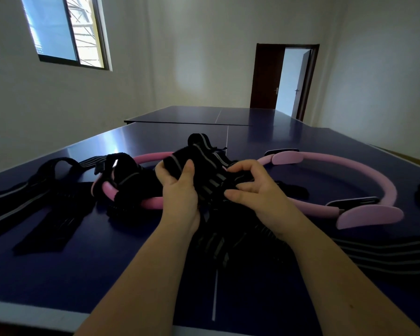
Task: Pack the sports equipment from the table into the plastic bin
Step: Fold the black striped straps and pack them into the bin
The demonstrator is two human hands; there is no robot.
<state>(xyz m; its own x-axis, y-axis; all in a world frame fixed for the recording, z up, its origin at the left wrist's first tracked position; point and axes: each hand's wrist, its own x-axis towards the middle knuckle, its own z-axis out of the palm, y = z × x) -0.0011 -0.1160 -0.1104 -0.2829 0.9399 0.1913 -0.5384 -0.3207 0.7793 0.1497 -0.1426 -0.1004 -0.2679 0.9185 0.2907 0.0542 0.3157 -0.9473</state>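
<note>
Head view: the left hand and right hand both grasp a bunched black striped band at frame centre, with the left fingers curled round its 9 o'clock side and the right thumb and fingers pinching its 3 o'clock side. Its lower part trails onto the blue table, and in the dim light it may be one band or several. On the table, the first pink ring lies at 10 o'clock of the hands, partly under black straps. The second pink ring lies at 3 o'clock, the left flat band at 8 o'clock and the right flat band at 4 o'clock.
</note>
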